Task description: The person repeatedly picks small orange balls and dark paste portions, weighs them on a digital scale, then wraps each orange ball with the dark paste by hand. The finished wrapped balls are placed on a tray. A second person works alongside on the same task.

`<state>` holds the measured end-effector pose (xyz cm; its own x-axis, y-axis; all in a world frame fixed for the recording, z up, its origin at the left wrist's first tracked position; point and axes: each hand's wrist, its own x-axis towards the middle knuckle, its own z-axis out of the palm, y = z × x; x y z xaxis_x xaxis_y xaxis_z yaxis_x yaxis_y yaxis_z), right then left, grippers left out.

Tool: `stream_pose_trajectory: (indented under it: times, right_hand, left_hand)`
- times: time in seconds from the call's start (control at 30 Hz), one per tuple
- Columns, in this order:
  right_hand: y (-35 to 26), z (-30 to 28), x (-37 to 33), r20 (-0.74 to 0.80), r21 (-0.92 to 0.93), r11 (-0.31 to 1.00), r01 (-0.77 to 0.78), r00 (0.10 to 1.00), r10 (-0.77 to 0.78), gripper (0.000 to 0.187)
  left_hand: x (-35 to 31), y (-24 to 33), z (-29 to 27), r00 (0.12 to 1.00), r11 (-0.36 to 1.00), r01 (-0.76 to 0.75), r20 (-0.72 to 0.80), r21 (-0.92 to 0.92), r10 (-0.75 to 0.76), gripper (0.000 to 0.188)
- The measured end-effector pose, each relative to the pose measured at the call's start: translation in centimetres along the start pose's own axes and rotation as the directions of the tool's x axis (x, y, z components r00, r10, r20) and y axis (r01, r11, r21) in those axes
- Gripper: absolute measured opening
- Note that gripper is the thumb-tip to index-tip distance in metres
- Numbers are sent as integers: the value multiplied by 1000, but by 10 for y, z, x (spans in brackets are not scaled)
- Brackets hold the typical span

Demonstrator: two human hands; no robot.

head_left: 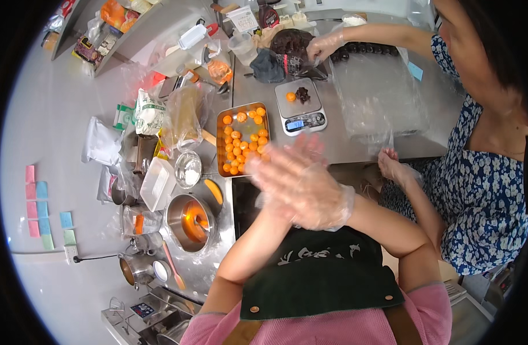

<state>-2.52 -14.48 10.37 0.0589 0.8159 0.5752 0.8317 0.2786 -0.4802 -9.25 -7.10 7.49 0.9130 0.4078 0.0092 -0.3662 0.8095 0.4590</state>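
Observation:
My right hand (301, 187) and my left hand (311, 148), both in clear plastic gloves, are pressed palm to palm and blurred by motion. Whatever lies between the palms is hidden. Just left of them is a metal tray (220, 155) of orange egg yolks (237, 142). Beyond the hands stands a white kitchen scale (303, 112) carrying one yolk (291, 96) and a small lump of dark paste (302, 95).
At right, a co-worker's gloved hand (324, 47) is at a dark paste mass (291, 43); their other hand (395, 165) hangs near the counter edge. Dark balls (364, 49) line a plastic-covered tray (376, 95). A steel bowl (174, 221) of orange liquid stands left.

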Motion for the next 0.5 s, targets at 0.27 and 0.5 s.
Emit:
stream_pose_trajectory:
  times: [0.27,0.5]
  right_hand:
    - [9,6,-10,-79,-96,995,-25,997,18,63]
    - [-6,23,-5,-13,-153,967,-202,979,203,63]
  left_hand:
    - [-2,9,14,981,982,175,75,73,-181,63]
    - [-5,13,-1,977,977,203,76,-58,-199,68]
